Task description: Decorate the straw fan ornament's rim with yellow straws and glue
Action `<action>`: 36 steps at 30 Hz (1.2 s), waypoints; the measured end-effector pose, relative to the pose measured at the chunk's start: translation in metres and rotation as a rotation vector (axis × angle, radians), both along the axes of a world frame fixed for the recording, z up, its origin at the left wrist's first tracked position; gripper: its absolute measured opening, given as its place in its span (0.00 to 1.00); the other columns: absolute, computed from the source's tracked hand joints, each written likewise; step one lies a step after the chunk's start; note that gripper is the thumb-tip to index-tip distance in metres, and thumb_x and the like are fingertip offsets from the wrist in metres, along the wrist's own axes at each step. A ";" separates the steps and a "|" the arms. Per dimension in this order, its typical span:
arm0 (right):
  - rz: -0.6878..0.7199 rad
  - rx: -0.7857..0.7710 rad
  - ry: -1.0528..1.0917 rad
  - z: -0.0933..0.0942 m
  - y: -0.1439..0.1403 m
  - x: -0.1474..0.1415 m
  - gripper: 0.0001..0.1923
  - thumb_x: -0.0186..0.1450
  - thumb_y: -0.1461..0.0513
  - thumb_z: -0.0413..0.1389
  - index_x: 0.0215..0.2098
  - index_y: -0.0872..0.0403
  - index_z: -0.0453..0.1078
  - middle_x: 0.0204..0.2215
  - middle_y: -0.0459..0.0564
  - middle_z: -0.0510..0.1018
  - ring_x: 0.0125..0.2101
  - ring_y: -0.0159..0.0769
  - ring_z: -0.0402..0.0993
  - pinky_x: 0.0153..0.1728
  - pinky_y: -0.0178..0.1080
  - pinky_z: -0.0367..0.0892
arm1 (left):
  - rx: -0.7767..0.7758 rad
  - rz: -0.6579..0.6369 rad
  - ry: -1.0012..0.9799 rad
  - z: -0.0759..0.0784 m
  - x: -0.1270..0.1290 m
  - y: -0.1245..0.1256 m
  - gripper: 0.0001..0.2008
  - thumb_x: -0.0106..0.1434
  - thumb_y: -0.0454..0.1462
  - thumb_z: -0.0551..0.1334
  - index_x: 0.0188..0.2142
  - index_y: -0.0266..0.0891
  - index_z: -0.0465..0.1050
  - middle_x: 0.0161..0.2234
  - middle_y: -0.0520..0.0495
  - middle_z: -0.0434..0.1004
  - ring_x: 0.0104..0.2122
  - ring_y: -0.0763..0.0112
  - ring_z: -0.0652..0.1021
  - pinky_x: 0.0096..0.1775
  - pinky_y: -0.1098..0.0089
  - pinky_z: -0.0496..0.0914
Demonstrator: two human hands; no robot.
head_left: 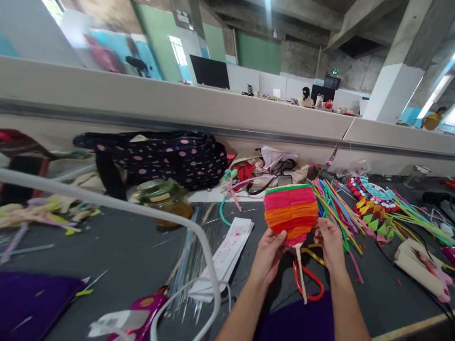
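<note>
**Two hands on a striped paper fan**

Both hands hold a layered paper fan (290,211) upright over the dark grey table (117,255), near its front edge. The left hand (269,256) pinches the fan's lower left corner; the right hand (329,242) grips its lower right edge, fingers curled closed on the paper. Bands of green, pink, red and orange already cover the whole face, and a pale stick handle (301,274) hangs from the bottom, so the piece looks largely assembled; whether any layers remain to be added cannot be told.

Under the handle lie red-handled scissors (309,284). Just right of the fan a bundle of coloured straws (336,208) fans out, with a beaded, triangle-trimmed craft piece (373,201) beyond. Left lie white paper strips (229,251), a glass jar (165,199) and a dotted dark bag (159,158).

Open table is scarce: a bare patch sits left of the strips, while a white curved tube (142,208) crosses the near left, and a low partition wall (213,111) closes the far side.
</note>
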State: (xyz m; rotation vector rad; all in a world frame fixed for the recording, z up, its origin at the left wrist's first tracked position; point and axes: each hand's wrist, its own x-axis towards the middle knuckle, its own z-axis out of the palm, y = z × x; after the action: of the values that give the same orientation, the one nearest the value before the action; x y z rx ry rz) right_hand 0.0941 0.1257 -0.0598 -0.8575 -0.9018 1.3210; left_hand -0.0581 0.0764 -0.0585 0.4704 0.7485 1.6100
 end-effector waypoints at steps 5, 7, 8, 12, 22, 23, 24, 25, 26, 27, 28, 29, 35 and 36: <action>0.062 -0.020 -0.047 -0.006 0.000 -0.003 0.16 0.52 0.54 0.67 0.30 0.56 0.70 0.19 0.39 0.70 0.15 0.23 0.61 0.14 0.27 0.58 | 0.017 0.000 0.012 0.000 0.000 0.000 0.23 0.47 0.36 0.74 0.42 0.37 0.71 0.36 0.42 0.82 0.29 0.63 0.81 0.28 0.70 0.75; 0.047 -0.020 -0.043 -0.008 0.001 -0.003 0.15 0.52 0.55 0.67 0.30 0.56 0.70 0.18 0.38 0.69 0.14 0.23 0.61 0.14 0.27 0.57 | 0.013 -0.011 -0.002 0.000 0.001 0.000 0.23 0.47 0.37 0.74 0.42 0.38 0.72 0.36 0.43 0.82 0.30 0.63 0.82 0.30 0.69 0.75; 0.042 -0.017 -0.039 -0.008 0.001 -0.003 0.15 0.52 0.55 0.67 0.30 0.56 0.69 0.18 0.38 0.69 0.14 0.22 0.61 0.13 0.27 0.57 | 0.006 -0.014 -0.016 0.000 0.001 -0.001 0.22 0.47 0.37 0.73 0.42 0.38 0.72 0.37 0.43 0.82 0.31 0.63 0.82 0.30 0.70 0.75; 0.032 -0.009 -0.033 -0.009 0.001 -0.004 0.16 0.53 0.55 0.67 0.31 0.55 0.69 0.16 0.37 0.68 0.14 0.23 0.60 0.13 0.27 0.57 | -0.046 0.013 -0.059 -0.001 0.000 -0.001 0.19 0.49 0.41 0.72 0.39 0.38 0.73 0.36 0.44 0.82 0.30 0.65 0.82 0.28 0.73 0.74; 0.091 0.031 -0.055 -0.011 -0.003 -0.008 0.15 0.55 0.55 0.65 0.31 0.54 0.67 0.18 0.37 0.66 0.15 0.22 0.59 0.15 0.27 0.56 | -0.009 0.029 -0.038 0.000 -0.001 -0.002 0.18 0.50 0.39 0.72 0.40 0.36 0.73 0.36 0.44 0.83 0.28 0.67 0.81 0.27 0.74 0.73; 0.086 0.037 -0.059 -0.011 -0.003 -0.009 0.15 0.55 0.56 0.66 0.31 0.54 0.67 0.18 0.36 0.66 0.15 0.22 0.58 0.15 0.27 0.55 | -0.011 0.026 -0.044 0.000 -0.001 -0.002 0.18 0.51 0.39 0.72 0.40 0.36 0.73 0.36 0.44 0.83 0.29 0.67 0.82 0.28 0.74 0.73; 0.080 0.043 -0.059 -0.011 -0.003 -0.010 0.14 0.55 0.56 0.66 0.31 0.53 0.66 0.18 0.36 0.65 0.15 0.21 0.58 0.15 0.27 0.55 | -0.014 0.025 -0.052 0.000 -0.001 -0.002 0.17 0.51 0.39 0.72 0.39 0.36 0.74 0.36 0.44 0.83 0.30 0.67 0.82 0.29 0.74 0.73; 0.071 0.048 -0.057 -0.012 -0.003 -0.010 0.14 0.55 0.56 0.66 0.31 0.53 0.66 0.19 0.36 0.65 0.15 0.21 0.58 0.15 0.27 0.55 | -0.017 0.027 -0.060 0.000 -0.001 -0.002 0.17 0.50 0.39 0.72 0.38 0.36 0.74 0.35 0.44 0.83 0.30 0.67 0.82 0.29 0.73 0.73; 0.060 0.051 -0.058 -0.012 -0.003 -0.010 0.14 0.56 0.57 0.65 0.31 0.53 0.67 0.19 0.36 0.65 0.15 0.21 0.58 0.15 0.27 0.55 | -0.021 0.035 -0.066 0.000 -0.002 -0.002 0.16 0.50 0.39 0.72 0.38 0.36 0.74 0.35 0.44 0.83 0.30 0.66 0.82 0.30 0.73 0.73; 0.051 0.054 -0.062 -0.012 -0.003 -0.010 0.13 0.56 0.57 0.65 0.31 0.53 0.67 0.19 0.36 0.65 0.15 0.21 0.58 0.15 0.27 0.55 | -0.024 0.047 -0.069 0.000 -0.002 -0.002 0.16 0.50 0.40 0.72 0.37 0.35 0.75 0.35 0.44 0.83 0.31 0.66 0.82 0.30 0.73 0.73; 0.042 0.055 -0.067 -0.012 -0.003 -0.010 0.13 0.56 0.57 0.65 0.31 0.54 0.67 0.19 0.36 0.65 0.15 0.21 0.58 0.15 0.27 0.55 | -0.027 0.059 -0.068 0.000 -0.002 -0.002 0.16 0.50 0.41 0.72 0.36 0.35 0.75 0.34 0.44 0.83 0.31 0.66 0.82 0.31 0.73 0.73; 0.037 0.056 -0.073 -0.013 -0.003 -0.010 0.13 0.56 0.57 0.65 0.31 0.54 0.67 0.19 0.36 0.65 0.15 0.21 0.58 0.16 0.27 0.55 | -0.028 0.071 -0.064 0.000 -0.003 -0.002 0.17 0.49 0.41 0.72 0.36 0.35 0.76 0.34 0.44 0.83 0.31 0.66 0.82 0.31 0.73 0.73; 0.030 0.042 -0.073 -0.014 -0.002 -0.010 0.14 0.55 0.57 0.66 0.31 0.54 0.67 0.18 0.37 0.67 0.15 0.22 0.59 0.15 0.27 0.55 | -0.019 0.095 -0.035 -0.001 -0.003 -0.001 0.17 0.48 0.41 0.72 0.36 0.34 0.76 0.33 0.44 0.83 0.30 0.67 0.81 0.28 0.75 0.72; 0.030 0.042 -0.069 -0.014 -0.002 -0.010 0.14 0.55 0.57 0.66 0.31 0.54 0.67 0.18 0.37 0.67 0.15 0.22 0.59 0.15 0.27 0.55 | -0.023 0.097 -0.040 -0.001 -0.003 -0.001 0.17 0.48 0.41 0.72 0.36 0.35 0.76 0.33 0.45 0.83 0.29 0.68 0.81 0.28 0.75 0.72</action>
State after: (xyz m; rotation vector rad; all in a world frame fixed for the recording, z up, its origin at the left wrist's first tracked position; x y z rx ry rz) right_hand 0.0842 0.1235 -0.0736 -0.8643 -0.9964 1.3007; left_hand -0.0612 0.0752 -0.0592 0.3896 0.7690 1.6946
